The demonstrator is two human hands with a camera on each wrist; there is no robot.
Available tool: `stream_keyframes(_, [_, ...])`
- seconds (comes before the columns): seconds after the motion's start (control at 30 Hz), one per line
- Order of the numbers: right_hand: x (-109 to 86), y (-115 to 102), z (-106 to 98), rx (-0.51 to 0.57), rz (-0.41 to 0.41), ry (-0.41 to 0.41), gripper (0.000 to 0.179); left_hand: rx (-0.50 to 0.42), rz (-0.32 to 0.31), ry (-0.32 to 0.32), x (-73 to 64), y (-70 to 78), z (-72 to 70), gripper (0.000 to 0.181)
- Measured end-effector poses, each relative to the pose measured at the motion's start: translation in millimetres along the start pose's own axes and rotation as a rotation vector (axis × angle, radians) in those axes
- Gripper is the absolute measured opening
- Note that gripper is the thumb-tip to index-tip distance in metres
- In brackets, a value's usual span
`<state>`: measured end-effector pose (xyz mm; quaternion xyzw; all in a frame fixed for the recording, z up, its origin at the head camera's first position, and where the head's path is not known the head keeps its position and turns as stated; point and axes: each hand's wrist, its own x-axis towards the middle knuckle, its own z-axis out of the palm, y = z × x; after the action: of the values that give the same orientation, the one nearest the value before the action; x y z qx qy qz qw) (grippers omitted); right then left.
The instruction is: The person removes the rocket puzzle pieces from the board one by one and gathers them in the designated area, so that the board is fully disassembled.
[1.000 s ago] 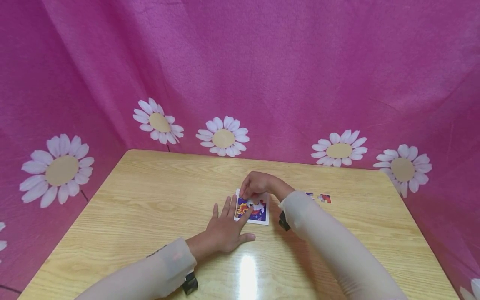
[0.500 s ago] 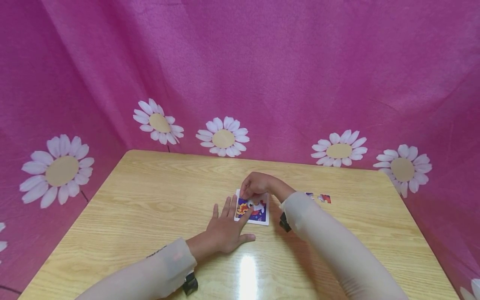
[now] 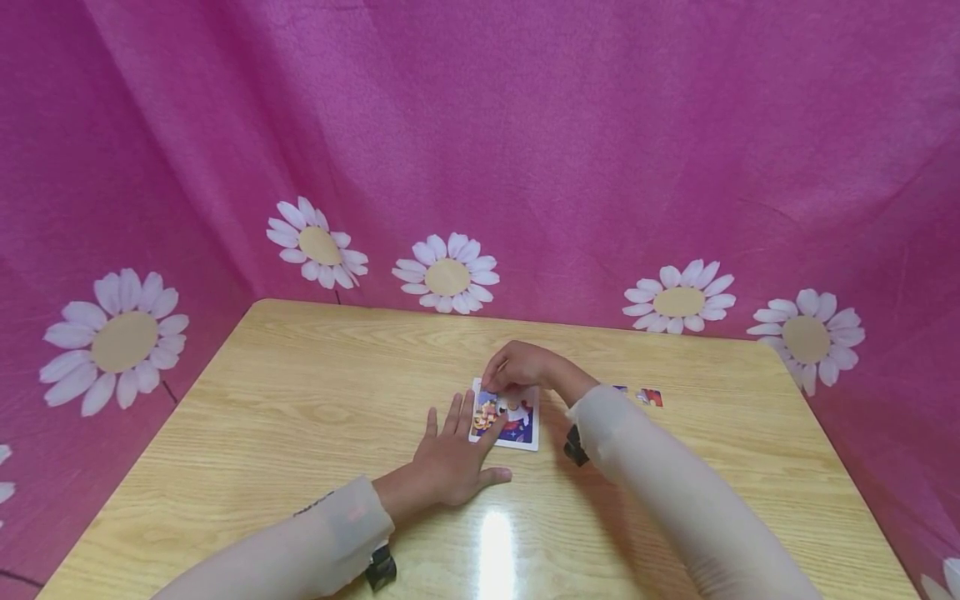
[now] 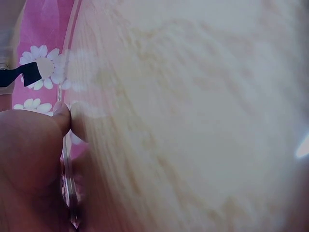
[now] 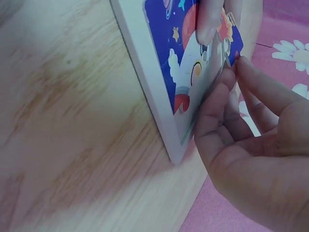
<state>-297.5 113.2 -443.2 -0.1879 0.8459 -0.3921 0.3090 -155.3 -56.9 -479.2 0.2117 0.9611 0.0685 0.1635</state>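
So the left sleeve (image 3: 277, 542) and right sleeve (image 3: 675, 492) are plain pale beige, long, kinda snug, ending in loose cuffs with slightly uneven edges. Left one's got a dark squiggly marking (image 3: 312, 503), too small to read, plus a faint pinkish patch by the cuff. Chunky black gadget under each wrist, left (image 3: 381, 568) and right (image 3: 576, 447). Left hand (image 3: 452, 462) and right hand (image 3: 521, 365) are bare.

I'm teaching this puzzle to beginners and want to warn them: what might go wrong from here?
The right hand pinches a puzzle piece near its edge; it looks tilted, so it might slip from the grip or catch.
The left hand has a fingertip on the picture; the puzzle board may shift if that finger slides.
The right sleeve lies near the loose pieces and could brush them away.
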Motion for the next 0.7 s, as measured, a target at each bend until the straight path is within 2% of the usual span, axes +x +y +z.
stream_keyframes(0.37, [-15.0,10,-5,0.043,-0.046,0.054,0.013,0.008,-0.005,0.013,0.4,0.7,1.1,0.084])
stream_keyframes(0.7, [-28.7,26,-9,0.217,-0.035,0.100,0.018,0.015,-0.014,0.016,-0.1,1.9,1.6,0.083])
